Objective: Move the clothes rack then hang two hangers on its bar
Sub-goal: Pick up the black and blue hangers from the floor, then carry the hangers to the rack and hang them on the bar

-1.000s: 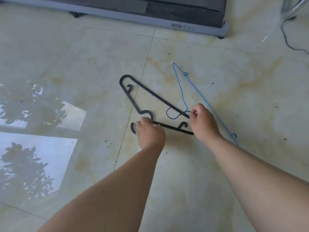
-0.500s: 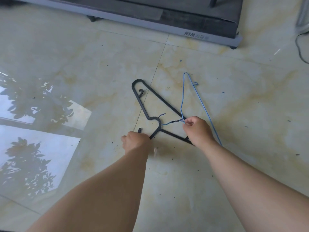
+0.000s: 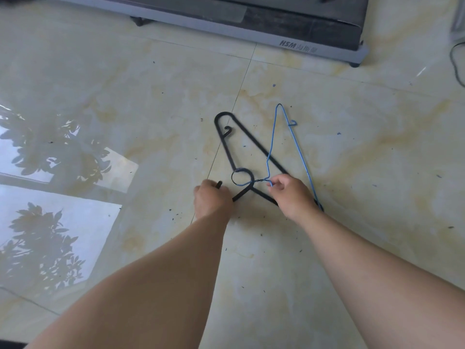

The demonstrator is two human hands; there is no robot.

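Seen from above, two bare forearms reach down to a glossy beige tiled floor (image 3: 352, 147) where two hangers lie side by side, partly overlapping. The left hand (image 3: 212, 200) is closed in a fist around the hook end of the black plastic hanger (image 3: 247, 138), whose long body points away from the person; the tip of its hook pokes out just past the knuckles. The right hand (image 3: 293, 195) pinches the twisted neck of the thin blue wire hanger (image 3: 298, 149) between thumb and fingers (image 3: 278, 182), the other fingers curled in. The blue hanger's round hook lies over the curved neck of the black one (the two touch there), and its narrow triangle stretches away to the right of the black hanger. At the top edge sits the grey base of a machine (image 3: 251, 28) with lettering on its rim. A dark cable (image 3: 455, 64) trails at the far right. Leafy window reflections (image 3: 50, 197) shine on the floor at left.
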